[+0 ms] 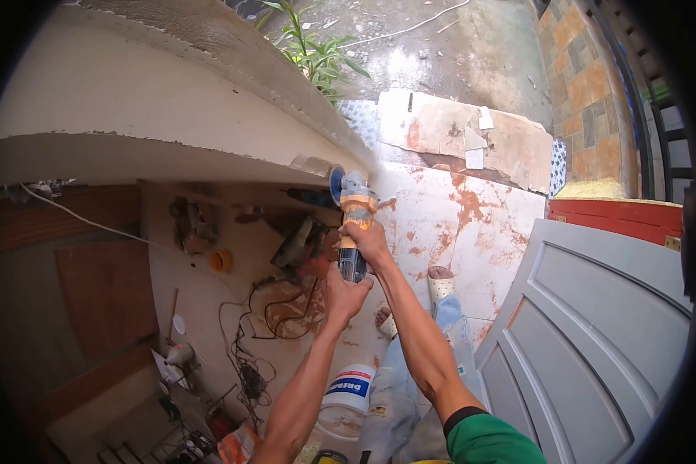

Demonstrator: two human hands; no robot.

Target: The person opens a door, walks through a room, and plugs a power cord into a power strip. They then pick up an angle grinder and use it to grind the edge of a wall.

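The rust-stained floor carried a tangle of dark cables, an orange roll, a white bucket, scattered tools and a grey panelled door lying beside them.

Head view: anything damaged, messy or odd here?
Yes. Both hands, left hand and right hand, grip an angle grinder overhead; cables sprawl tangled across the stained floor below.

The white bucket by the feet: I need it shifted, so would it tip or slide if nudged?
The white bucket looks squat and wide-mouthed, so it probably slides rather than tips. It appears to be light plastic, though its contents cannot be seen. The cables beside it might snag it.
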